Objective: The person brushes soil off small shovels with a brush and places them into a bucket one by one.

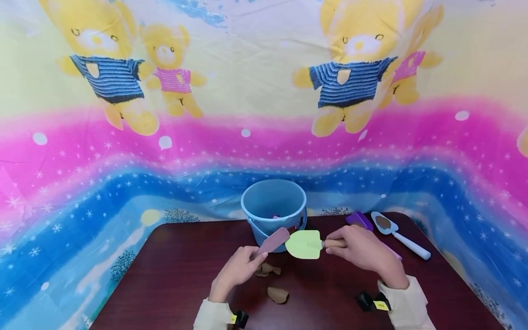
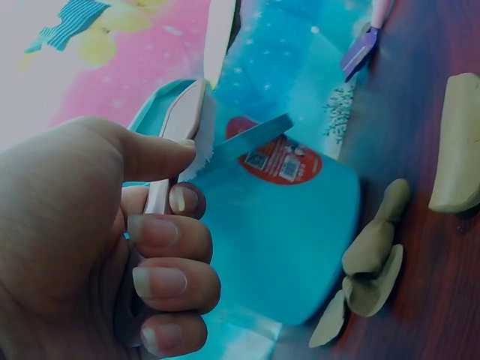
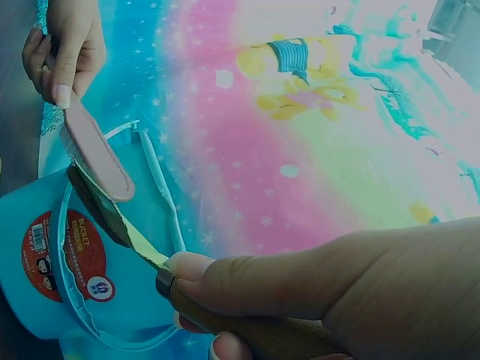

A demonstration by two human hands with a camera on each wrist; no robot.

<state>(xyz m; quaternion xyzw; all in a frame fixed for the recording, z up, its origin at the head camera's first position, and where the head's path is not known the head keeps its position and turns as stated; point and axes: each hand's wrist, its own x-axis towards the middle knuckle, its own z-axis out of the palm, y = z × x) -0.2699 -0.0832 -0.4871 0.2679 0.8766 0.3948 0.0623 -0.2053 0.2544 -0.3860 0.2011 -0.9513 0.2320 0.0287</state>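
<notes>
My left hand [image 1: 239, 269] grips a pink brush [image 1: 274, 239] by its handle, and its white bristles show in the left wrist view. A small trowel [image 1: 304, 244] with a pale yellow-green blade is in my right hand [image 1: 364, 250], held by its wooden handle [image 3: 247, 322]. The head of the brush lies at the tip of the blade, bristle side toward it in the right wrist view. Both tools are raised in front of a light blue bucket [image 1: 257, 229]. Brown clay-like pieces [image 2: 371, 255] lie on the table close by my left hand.
Another curved brown piece [image 1: 278, 295] lies nearer the front of the dark red table [image 1: 173, 279]. At the right, a purple shovel [image 1: 363, 219] and a pale blue shovel [image 1: 392, 226] with a white handle lie on the table. A bear-printed cloth [image 1: 247, 105] hangs behind.
</notes>
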